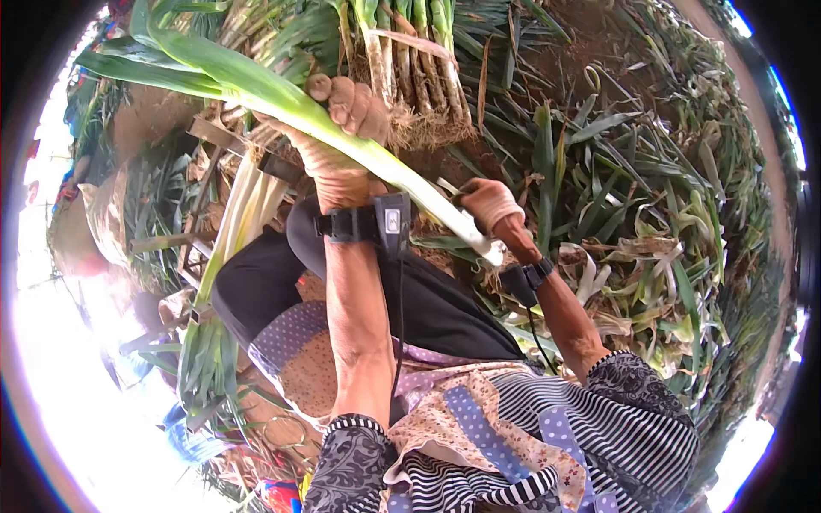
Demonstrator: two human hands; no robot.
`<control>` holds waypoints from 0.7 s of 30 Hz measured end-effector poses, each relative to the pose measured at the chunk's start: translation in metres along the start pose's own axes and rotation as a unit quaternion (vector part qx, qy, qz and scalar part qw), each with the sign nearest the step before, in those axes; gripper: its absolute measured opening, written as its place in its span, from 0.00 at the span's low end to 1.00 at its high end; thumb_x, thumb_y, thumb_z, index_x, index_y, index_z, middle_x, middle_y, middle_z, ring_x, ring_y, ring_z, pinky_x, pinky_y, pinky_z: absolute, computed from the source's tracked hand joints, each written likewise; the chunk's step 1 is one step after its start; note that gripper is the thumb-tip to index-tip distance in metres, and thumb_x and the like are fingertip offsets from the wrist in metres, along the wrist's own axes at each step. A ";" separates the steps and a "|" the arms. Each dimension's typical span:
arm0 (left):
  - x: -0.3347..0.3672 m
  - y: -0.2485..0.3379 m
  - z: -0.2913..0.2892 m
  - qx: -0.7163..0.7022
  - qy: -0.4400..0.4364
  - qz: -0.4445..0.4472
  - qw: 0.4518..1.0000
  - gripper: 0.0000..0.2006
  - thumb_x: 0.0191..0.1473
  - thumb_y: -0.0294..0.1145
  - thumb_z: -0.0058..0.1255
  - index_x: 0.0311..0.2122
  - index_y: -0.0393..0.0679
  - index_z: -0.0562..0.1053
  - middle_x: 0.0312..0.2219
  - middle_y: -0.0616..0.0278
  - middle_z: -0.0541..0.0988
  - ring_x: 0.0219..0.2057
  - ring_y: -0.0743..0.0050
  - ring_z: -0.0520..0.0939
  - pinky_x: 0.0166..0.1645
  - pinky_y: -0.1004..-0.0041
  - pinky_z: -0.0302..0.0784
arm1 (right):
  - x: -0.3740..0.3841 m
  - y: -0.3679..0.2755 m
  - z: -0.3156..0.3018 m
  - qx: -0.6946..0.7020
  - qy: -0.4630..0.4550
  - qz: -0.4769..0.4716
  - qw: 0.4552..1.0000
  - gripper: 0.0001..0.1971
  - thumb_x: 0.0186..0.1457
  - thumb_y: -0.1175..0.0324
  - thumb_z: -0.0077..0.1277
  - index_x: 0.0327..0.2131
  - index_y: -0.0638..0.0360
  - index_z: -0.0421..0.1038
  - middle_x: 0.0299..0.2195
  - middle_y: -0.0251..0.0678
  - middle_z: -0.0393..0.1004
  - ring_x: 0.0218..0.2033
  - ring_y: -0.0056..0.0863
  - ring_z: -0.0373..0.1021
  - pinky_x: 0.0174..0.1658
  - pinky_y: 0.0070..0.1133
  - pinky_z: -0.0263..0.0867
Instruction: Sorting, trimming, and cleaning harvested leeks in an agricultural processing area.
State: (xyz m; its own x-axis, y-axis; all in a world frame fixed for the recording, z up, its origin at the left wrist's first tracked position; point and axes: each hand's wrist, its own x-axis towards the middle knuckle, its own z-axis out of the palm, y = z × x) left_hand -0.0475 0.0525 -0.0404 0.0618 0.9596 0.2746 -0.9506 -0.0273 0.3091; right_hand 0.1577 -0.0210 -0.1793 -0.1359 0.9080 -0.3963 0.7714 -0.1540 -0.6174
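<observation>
A single leek [408, 178] stretches slantwise before me, its green leaves at the upper left and its white root end at the lower right. Around the middle of its stalk, my left hand [363, 111] is closed. My right hand [491, 205] is beside the white end, with its fingers curled in. A thin pale edge shows by those fingers, but I cannot make out what they hold. Just beyond my left hand is a bundle of leeks [415, 73] with a pinkish band around it and its roots toward me.
More leeks [244, 209] lie on my left, across a low wood or metal frame [203, 192]. Cut green leaves and pale peelings [633, 205] are heaped over the ground on the right. My bent knees [252, 278] are beneath my arms. Bands with dark boxes and cables sit on both wrists.
</observation>
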 end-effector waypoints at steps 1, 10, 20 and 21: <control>0.001 0.001 -0.001 -0.002 -0.014 -0.001 1.000 0.24 0.38 0.58 0.61 0.27 0.48 0.69 0.16 0.72 0.66 0.16 0.84 0.65 0.18 0.83 0.62 | -0.005 0.031 0.009 -0.033 -0.005 -0.020 0.999 0.10 0.46 0.65 0.50 0.33 0.54 0.76 0.31 0.38 0.77 0.32 0.31 0.74 0.36 0.21 0.69; 0.016 0.031 -0.029 -0.051 -0.034 -0.019 0.998 0.30 0.31 0.69 0.57 0.24 0.48 0.70 0.15 0.73 0.68 0.14 0.85 0.67 0.18 0.83 0.64 | -0.119 0.144 -0.003 -0.196 -0.030 0.251 0.947 0.12 0.47 0.61 0.44 0.31 0.49 0.76 0.32 0.42 0.76 0.36 0.41 0.72 0.38 0.30 0.68; 0.008 0.050 -0.052 -0.061 0.029 -0.034 0.997 0.36 0.33 0.78 0.42 0.23 0.48 0.70 0.15 0.71 0.67 0.17 0.83 0.67 0.23 0.80 0.66 | -0.224 0.241 -0.021 -0.411 -0.041 0.332 0.848 0.10 0.44 0.66 0.46 0.22 0.59 0.76 0.25 0.46 0.75 0.29 0.45 0.73 0.29 0.32 0.69; 0.012 0.045 -0.054 -0.071 0.024 -0.037 0.997 0.36 0.33 0.78 0.42 0.23 0.48 0.70 0.15 0.71 0.67 0.17 0.83 0.67 0.23 0.80 0.66 | -0.251 0.272 -0.027 -0.425 -0.047 0.326 0.843 0.10 0.43 0.67 0.47 0.19 0.61 0.75 0.22 0.45 0.75 0.27 0.44 0.73 0.27 0.33 0.68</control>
State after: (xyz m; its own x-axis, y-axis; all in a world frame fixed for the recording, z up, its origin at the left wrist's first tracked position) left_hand -0.1057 0.0778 -0.0723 0.1212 0.9699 0.2113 -0.9777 0.0799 0.1942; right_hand 0.4186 -0.2803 -0.2289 0.4706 0.6976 -0.5403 0.8631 -0.2369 0.4460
